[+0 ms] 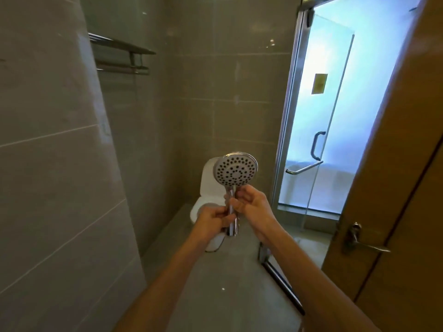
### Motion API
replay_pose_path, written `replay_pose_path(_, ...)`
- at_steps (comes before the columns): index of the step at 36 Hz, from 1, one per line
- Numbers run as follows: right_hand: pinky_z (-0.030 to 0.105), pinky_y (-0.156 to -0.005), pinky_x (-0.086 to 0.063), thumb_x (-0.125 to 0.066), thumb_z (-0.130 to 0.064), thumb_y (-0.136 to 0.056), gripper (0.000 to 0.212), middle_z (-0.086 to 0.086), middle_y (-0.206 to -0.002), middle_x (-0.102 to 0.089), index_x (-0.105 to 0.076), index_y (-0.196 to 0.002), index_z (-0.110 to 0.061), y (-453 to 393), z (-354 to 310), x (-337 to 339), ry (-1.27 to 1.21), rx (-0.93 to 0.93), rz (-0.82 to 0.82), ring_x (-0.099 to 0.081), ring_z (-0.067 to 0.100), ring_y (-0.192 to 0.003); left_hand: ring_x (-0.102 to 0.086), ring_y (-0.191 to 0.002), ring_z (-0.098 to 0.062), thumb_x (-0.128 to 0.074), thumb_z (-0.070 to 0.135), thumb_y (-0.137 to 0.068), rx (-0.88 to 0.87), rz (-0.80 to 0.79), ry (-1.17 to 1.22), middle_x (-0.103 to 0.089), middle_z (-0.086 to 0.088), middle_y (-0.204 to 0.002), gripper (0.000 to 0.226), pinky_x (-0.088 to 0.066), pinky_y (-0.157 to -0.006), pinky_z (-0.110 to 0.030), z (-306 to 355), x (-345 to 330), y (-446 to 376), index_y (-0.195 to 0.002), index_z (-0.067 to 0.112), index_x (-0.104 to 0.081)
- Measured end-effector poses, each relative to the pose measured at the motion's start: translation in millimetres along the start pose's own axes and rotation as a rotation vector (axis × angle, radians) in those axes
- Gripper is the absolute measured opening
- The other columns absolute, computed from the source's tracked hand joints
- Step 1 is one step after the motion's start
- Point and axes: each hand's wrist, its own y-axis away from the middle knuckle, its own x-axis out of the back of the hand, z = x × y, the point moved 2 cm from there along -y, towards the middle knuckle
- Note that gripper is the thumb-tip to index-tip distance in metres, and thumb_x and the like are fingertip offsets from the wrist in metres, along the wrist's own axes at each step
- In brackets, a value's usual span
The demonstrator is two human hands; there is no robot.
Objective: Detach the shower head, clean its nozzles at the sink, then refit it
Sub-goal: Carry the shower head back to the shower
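A chrome shower head point(235, 171) is held upright in front of me, its round nozzle face with several dark holes turned toward the camera. No hose hangs from the handle's lower end. My left hand point(217, 218) grips the lower part of the handle. My right hand point(248, 200) pinches the handle just below the round face. No sink is in view.
A white toilet point(206, 188) stands behind the hands against the grey tiled wall. A metal towel rack point(122, 52) hangs at upper left. A glass shower door point(318, 121) with a handle stands open at right, beside a wooden door point(395, 176) with a lever handle.
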Motion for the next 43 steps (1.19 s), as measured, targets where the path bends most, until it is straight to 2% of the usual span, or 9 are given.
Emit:
replay_pose_path(10, 0.018, -0.071, -0.056, -0.067, -0.002, -0.089, 0.020, -0.007, -0.089, -0.075, -0.066, -0.104, -0.015, -63, 22, 28, 0.049, 0.000, 0.181, -0.073, 0.007, -0.088, -0.072, -0.091, -0.040, -0.064, 0.005, -0.092, -0.040, -0.187, 0.033, -0.074, -0.013, -0.088, 0.009, -0.057, -0.088, -0.055, -8, -7, -97, -0.091, 0.009, -0.072)
replay_pose_path(13, 0.016, -0.068, -0.055, -0.066, 0.002, -0.089, 0.021, -0.007, -0.086, -0.074, -0.066, -0.103, -0.014, -84, 31, 41, 0.059, -0.002, 0.239, -0.071, 0.003, -0.083, -0.066, -0.092, -0.042, -0.060, -0.001, -0.094, -0.047, -0.239, 0.046, -0.068, -0.021, -0.095, 0.009, -0.053, -0.091, -0.061, -7, -15, -126, -0.097, 0.000, -0.068)
replay_pose_path(18, 0.022, -0.071, -0.057, -0.066, -0.002, -0.090, 0.019, 0.005, -0.093, -0.072, -0.067, -0.105, -0.013, -120, 46, 72, 0.095, -0.017, 0.305, -0.071, 0.011, -0.087, -0.065, -0.083, -0.029, -0.058, -0.001, -0.095, -0.057, -0.303, 0.055, -0.067, -0.019, -0.094, 0.022, -0.055, -0.078, -0.043, -8, -34, -177, -0.111, -0.016, -0.063)
replay_pose_path(24, 0.031, -0.077, -0.061, -0.065, -0.001, -0.091, 0.019, 0.011, -0.096, -0.072, -0.066, -0.107, -0.011, -170, 66, 115, 0.112, -0.018, 0.340, -0.071, 0.022, -0.091, -0.066, -0.058, -0.005, -0.055, -0.004, -0.095, -0.066, -0.368, 0.048, -0.066, -0.008, -0.078, 0.013, -0.052, -0.056, -0.019, -13, -66, -249, -0.101, -0.011, -0.064)
replay_pose_path(27, 0.034, -0.079, -0.062, -0.065, 0.000, -0.091, 0.018, 0.016, -0.097, -0.070, -0.066, -0.106, -0.010, -202, 75, 139, 0.117, -0.008, 0.362, -0.070, 0.029, -0.093, -0.069, -0.063, -0.011, -0.055, -0.003, -0.096, -0.066, -0.406, 0.074, -0.067, -0.010, -0.078, 0.011, -0.053, -0.056, -0.021, -12, -82, -288, -0.091, 0.000, -0.065)
replay_pose_path(31, 0.039, -0.080, -0.061, -0.066, 0.000, -0.090, 0.018, 0.021, -0.097, -0.068, -0.064, -0.107, -0.005, -249, 86, 177, 0.133, 0.002, 0.400, -0.068, 0.035, -0.093, -0.059, -0.078, -0.030, -0.055, -0.001, -0.097, -0.087, -0.433, 0.067, -0.063, -0.021, -0.089, 0.017, -0.046, -0.068, -0.035, -6, -105, -350, -0.105, -0.014, -0.062)
replay_pose_path(35, 0.037, -0.078, -0.063, -0.067, -0.002, -0.090, 0.019, 0.013, -0.095, -0.073, -0.068, -0.104, -0.014, -294, 94, 214, 0.149, -0.003, 0.430, -0.070, 0.030, -0.092, -0.064, -0.074, -0.021, -0.054, -0.002, -0.097, -0.073, -0.468, 0.100, -0.064, -0.015, -0.089, 0.021, -0.054, -0.071, -0.035, 0, -128, -407, -0.112, -0.015, -0.060)
replay_pose_path(39, 0.046, -0.083, -0.062, -0.069, -0.005, -0.090, 0.018, 0.014, -0.099, -0.073, -0.069, -0.105, -0.015, -327, 100, 247, 0.153, -0.013, 0.450, -0.070, 0.033, -0.095, -0.064, -0.069, -0.017, -0.057, -0.001, -0.095, -0.052, -0.495, 0.158, -0.065, -0.008, -0.079, 0.014, -0.054, -0.069, -0.036, 1, -151, -454, -0.104, -0.009, -0.064)
replay_pose_path(43, 0.040, -0.081, -0.062, -0.069, -0.006, -0.090, 0.020, 0.009, -0.096, -0.074, -0.069, -0.106, -0.017, -351, 107, 275, 0.159, -0.023, 0.485, -0.072, 0.028, -0.093, -0.063, -0.063, -0.010, -0.059, 0.001, -0.095, -0.047, -0.561, 0.167, -0.067, 0.003, -0.069, 0.010, -0.053, -0.061, -0.028, 1, -171, -492, -0.093, 0.004, -0.069)
